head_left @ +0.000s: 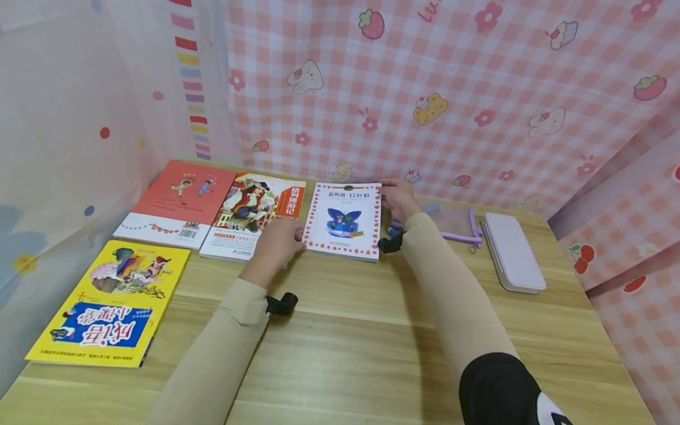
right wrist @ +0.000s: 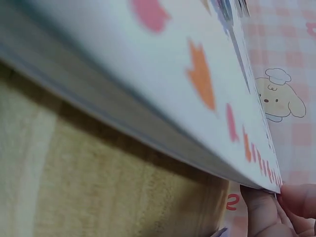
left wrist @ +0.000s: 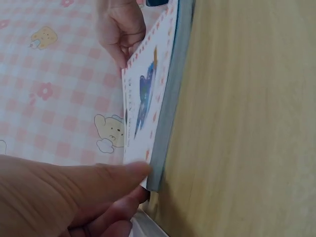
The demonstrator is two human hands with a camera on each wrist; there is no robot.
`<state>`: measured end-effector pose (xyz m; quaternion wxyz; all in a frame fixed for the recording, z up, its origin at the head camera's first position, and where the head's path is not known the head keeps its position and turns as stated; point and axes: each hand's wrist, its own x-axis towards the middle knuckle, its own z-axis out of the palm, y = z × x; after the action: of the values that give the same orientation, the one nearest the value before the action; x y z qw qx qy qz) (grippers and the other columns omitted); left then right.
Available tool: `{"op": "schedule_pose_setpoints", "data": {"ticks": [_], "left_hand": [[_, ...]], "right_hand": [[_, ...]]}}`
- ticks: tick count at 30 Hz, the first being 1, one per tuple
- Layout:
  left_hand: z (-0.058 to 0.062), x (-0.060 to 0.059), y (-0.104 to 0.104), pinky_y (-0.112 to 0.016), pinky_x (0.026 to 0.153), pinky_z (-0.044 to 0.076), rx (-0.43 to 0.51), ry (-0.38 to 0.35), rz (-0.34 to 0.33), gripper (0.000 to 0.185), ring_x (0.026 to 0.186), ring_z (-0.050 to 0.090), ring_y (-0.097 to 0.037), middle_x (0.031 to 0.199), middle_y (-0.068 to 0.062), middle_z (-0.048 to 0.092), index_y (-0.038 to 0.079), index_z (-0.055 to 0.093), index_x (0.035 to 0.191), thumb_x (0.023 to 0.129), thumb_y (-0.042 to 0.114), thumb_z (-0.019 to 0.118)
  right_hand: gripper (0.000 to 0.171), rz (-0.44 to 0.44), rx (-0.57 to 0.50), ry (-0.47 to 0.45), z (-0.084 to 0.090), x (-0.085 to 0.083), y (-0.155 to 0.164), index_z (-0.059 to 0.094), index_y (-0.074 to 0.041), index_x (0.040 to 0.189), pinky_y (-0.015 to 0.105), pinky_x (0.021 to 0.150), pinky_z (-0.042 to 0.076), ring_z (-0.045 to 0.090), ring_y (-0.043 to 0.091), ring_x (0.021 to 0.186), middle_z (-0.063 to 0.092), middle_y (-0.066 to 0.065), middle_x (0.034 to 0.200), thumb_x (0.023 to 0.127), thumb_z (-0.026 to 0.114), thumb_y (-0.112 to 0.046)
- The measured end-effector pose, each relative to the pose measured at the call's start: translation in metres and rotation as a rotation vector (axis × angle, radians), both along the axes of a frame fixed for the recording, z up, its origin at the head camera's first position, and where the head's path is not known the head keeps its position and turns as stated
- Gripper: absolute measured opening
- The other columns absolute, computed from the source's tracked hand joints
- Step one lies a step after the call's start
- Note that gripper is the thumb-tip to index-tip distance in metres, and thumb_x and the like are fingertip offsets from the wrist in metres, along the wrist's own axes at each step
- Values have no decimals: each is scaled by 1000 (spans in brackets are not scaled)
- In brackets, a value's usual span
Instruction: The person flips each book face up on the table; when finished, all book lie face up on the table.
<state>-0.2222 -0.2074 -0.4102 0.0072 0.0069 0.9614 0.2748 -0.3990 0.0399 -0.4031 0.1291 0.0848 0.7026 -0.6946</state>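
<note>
Butterfly book (head_left: 345, 221) pinched btwn left hand (head_left: 277, 241) & right hand (head_left: 399, 198) fingers.

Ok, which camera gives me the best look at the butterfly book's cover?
The head view: the butterfly book lies flat with its whole cover facing the camera, left hand and right hand at its sides. The left wrist view shows it edge-on; the right wrist view shows only a blurred corner.

Yellow book (head_left: 108, 304), red book (head_left: 177, 203), orange-spined book (head_left: 252, 213), white case (head_left: 512, 251), clear pouch (head_left: 454, 221), wooden table (head_left: 361, 330)
</note>
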Motion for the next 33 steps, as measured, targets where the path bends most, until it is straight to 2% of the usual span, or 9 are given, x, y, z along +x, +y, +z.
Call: {"op": "schedule_pose_setpoints", "data": {"ticks": [2,6,13,16,23,30,33], "left_hand": [[0,0,0,-30,57,32,1,-4,-13,41,62,40,-18,62,-1,42,10,47,65,81,15,85],[-2,0,3,-30,56,32,0,-7,-10,43,62,40,-18,62,0,39,10,46,66,79,14,87],[-3,-1,6,-31,59,38,-30,-11,14,39,68,48,-21,67,-2,48,11,49,70,77,12,87],[-3,0,7,-31,59,37,-32,-5,10,39,68,48,-21,68,-3,48,11,49,70,78,12,87],[1,1,10,-31,59,37,-28,-2,17,39,69,48,-21,69,-3,49,11,49,70,78,12,87],[-1,1,8,-30,56,36,-43,-2,37,40,68,48,-21,68,-3,47,11,48,71,79,14,87],[-3,1,5,-30,56,36,-53,11,42,40,68,49,-21,67,-3,47,11,48,71,79,15,87]], "right_hand": [[41,-2,10,0,-1,0,0,56,4,140,33,95,55,64,32,116,60,25,135,100,50,10],[40,-4,49,0,-6,-1,2,57,3,139,32,93,56,65,30,112,61,23,134,100,50,8],[41,16,122,6,-12,-5,5,60,0,138,29,78,59,68,21,86,63,24,130,98,53,8],[42,30,172,18,-11,-5,7,60,2,137,30,77,59,67,20,81,63,24,130,97,53,9],[36,60,298,47,-7,-5,9,62,6,132,34,90,57,66,26,94,61,26,130,97,58,7],[31,140,602,184,-11,-7,5,69,4,124,34,92,54,62,28,108,64,20,129,94,68,-1],[32,175,664,221,-12,-7,2,69,4,123,37,97,52,61,31,113,65,21,128,92,70,-2]]}}
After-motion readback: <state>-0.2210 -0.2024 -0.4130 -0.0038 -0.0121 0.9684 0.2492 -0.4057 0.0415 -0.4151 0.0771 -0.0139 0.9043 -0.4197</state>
